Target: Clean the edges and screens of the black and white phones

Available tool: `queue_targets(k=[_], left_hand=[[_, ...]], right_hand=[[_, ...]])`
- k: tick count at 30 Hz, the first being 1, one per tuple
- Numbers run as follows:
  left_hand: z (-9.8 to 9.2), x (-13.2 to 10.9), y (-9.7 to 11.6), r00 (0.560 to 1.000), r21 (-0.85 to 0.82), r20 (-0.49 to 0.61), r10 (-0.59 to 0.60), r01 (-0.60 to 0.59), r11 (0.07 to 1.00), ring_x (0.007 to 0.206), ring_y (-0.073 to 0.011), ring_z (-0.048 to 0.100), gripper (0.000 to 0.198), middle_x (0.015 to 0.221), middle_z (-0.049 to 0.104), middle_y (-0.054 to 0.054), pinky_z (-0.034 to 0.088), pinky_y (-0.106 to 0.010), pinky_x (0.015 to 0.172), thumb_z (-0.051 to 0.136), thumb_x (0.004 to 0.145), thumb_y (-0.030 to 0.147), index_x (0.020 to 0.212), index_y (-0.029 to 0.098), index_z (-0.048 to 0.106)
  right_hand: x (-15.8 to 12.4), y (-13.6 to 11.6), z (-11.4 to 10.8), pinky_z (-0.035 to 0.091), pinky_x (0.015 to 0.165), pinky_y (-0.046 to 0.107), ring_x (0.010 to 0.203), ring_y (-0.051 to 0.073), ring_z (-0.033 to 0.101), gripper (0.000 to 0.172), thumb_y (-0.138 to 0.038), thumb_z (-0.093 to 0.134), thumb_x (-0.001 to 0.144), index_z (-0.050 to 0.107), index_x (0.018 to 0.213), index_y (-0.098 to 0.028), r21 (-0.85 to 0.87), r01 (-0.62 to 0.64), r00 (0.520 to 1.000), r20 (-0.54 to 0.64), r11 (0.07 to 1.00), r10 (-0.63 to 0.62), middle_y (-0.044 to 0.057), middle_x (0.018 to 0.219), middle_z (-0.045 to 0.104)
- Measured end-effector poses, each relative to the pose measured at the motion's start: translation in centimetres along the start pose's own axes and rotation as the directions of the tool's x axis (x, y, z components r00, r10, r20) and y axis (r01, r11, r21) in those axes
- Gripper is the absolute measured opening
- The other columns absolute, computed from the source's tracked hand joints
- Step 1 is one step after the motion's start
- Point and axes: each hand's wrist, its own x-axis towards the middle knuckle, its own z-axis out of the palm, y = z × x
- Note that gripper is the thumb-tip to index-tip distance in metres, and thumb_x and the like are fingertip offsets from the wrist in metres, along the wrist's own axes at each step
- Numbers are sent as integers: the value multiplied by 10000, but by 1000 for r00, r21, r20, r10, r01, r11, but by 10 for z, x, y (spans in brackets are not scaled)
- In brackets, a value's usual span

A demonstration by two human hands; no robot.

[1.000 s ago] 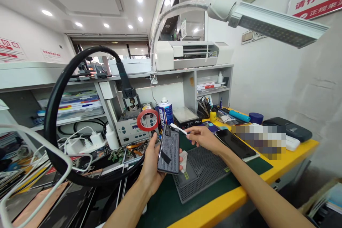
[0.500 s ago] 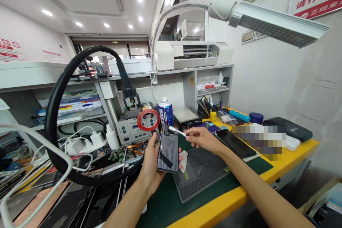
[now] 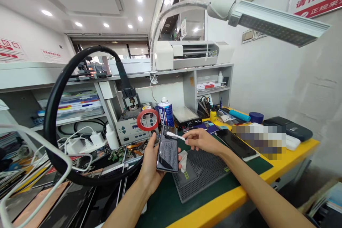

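My left hand (image 3: 151, 164) grips a black phone (image 3: 167, 148) upright above the green mat, its dark glossy face turned toward me. A crumpled white cloth (image 3: 183, 159) peeks out behind the phone by my left fingers. My right hand (image 3: 201, 139) pinches a small white stick-like tool (image 3: 175, 136), whose tip rests on the phone's upper part near the top edge.
A grey ribbed pad (image 3: 200, 171) lies on the green mat (image 3: 165, 199) over a yellow table (image 3: 291, 156). Another dark phone (image 3: 235, 144) lies to the right. A spray can (image 3: 165, 112), red tape roll (image 3: 147, 119), soldering station (image 3: 130, 128), black ring lamp (image 3: 53, 114) and desk lamp (image 3: 275, 23) surround them.
The white tool's tip slid left and down onto the phone's top area. The phone tilted slightly and dropped a little in my left hand.
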Motion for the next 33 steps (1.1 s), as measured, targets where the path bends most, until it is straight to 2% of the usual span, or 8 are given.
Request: queue_targets(k=[9,33], left_hand=[[-4,3,-3,998,2,52,20,-21,1000,788,-316,713,645,981,705,-172,590,-407,598,531,874,649,1224,109,576],[5,-3,-3,1000,100,18,-2,0,995,828,-337,717,615,947,715,-146,594,-485,684,504,883,656,1247,164,565]], right_hand=[[-1,2,1,464,545,259,662,162,605,312,-383,658,849,723,1068,-170,2,29,999,16,1000,-29,44,756,657],[-2,-4,3,469,550,255,644,149,590,350,-408,641,873,724,1123,-178,-18,54,999,12,998,-53,38,739,660]])
